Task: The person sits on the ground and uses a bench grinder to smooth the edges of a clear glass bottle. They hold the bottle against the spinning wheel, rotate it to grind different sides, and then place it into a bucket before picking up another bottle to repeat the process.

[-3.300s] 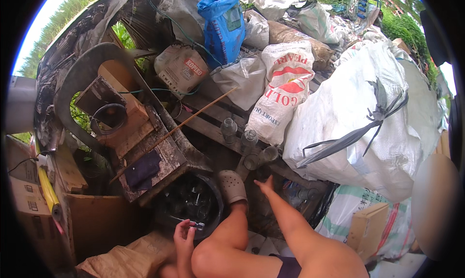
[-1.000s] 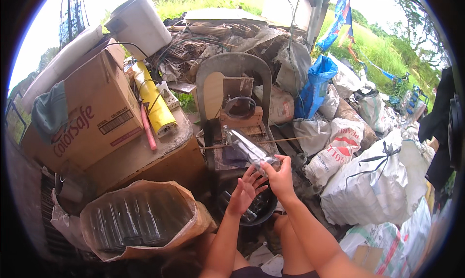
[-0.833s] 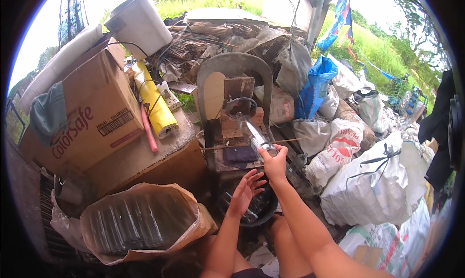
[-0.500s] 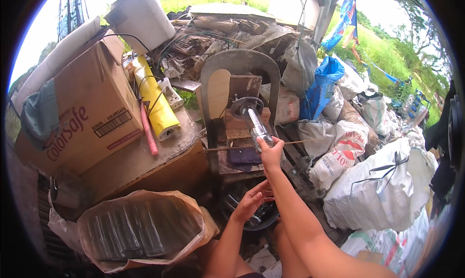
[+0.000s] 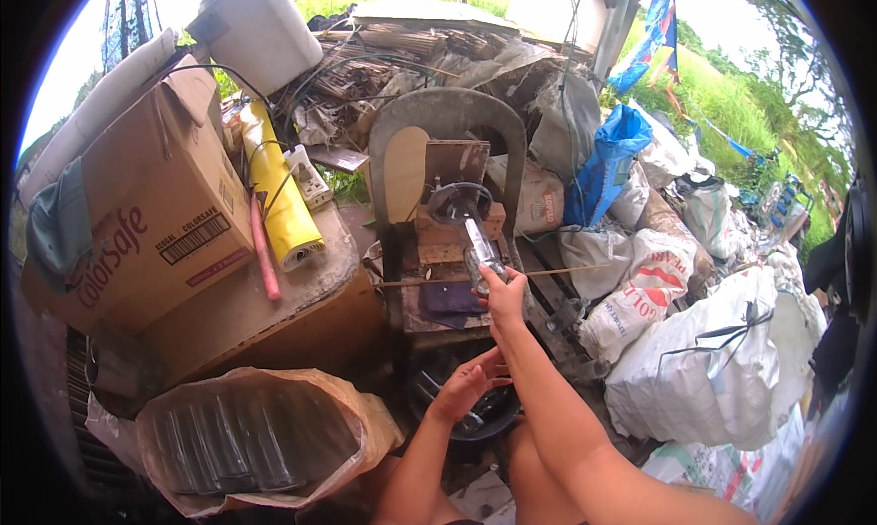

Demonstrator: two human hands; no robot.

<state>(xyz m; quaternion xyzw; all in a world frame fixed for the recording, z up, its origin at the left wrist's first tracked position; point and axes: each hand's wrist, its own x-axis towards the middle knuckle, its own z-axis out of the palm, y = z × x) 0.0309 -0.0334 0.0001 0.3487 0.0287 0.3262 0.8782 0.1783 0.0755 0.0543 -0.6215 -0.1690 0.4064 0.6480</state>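
My right hand (image 5: 503,296) is closed around the near end of a clear glass bottle (image 5: 477,241). The bottle's far end reaches a round, dark ring-shaped piece (image 5: 437,209) mounted before a wooden block (image 5: 492,220); whether the two touch is unclear. These stand on the seat of a grey plastic chair (image 5: 384,123). Lower down, my left hand (image 5: 459,390) is open and holds nothing, its fingers spread beside my right forearm. It hovers over a black basin (image 5: 508,422) with shiny glass-like objects inside, partly hidden by my arms. A purple cloth (image 5: 448,299) lies below the bottle.
At the lower left, a paper sack (image 5: 382,424) holds several clear glass bottles (image 5: 247,443). A cardboard box (image 5: 137,223), a yellow roll (image 5: 285,196) and a power strip (image 5: 311,180) sit on a table (image 5: 301,287). White sacks (image 5: 694,360) crowd the right. A thin stick (image 5: 571,269) crosses the chair.
The view has shifted slightly, so most things appear a little further left. My right hand keeps its grip on the bottle. My left hand stays low, with its fingers a bit more spread.
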